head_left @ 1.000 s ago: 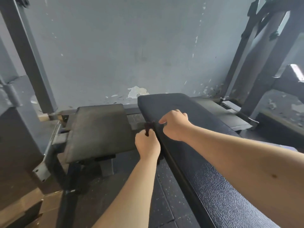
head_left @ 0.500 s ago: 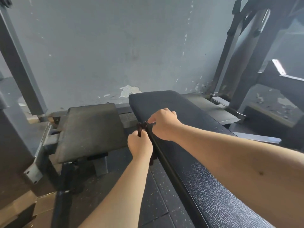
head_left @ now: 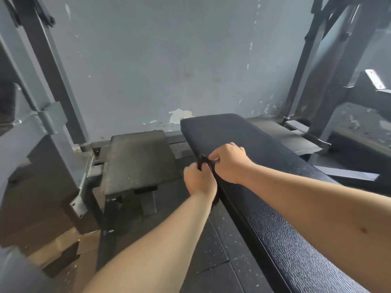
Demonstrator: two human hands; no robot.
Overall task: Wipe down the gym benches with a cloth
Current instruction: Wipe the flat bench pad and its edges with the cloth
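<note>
A long black padded bench (head_left: 243, 144) runs from the near right toward the grey wall. At its left edge both hands hold a small dark cloth (head_left: 203, 161). My left hand (head_left: 200, 180) grips the cloth's lower part in a fist beside the bench edge. My right hand (head_left: 229, 162) pinches the upper part, resting over the bench top. Most of the cloth is hidden inside the hands. A second, shorter dusty grey pad (head_left: 139, 159) stands to the left.
Grey steel uprights (head_left: 53, 66) of a rack stand at the left, another frame (head_left: 325, 60) at the right. A flat metal bar (head_left: 347, 173) juts out right of the bench. Dark rubber floor tiles (head_left: 215, 250) lie between the benches; brown boxes (head_left: 61, 244) sit at lower left.
Both hands stay together on the cloth at the bench's left edge; the head view has shifted a little, and the hands have barely moved.
</note>
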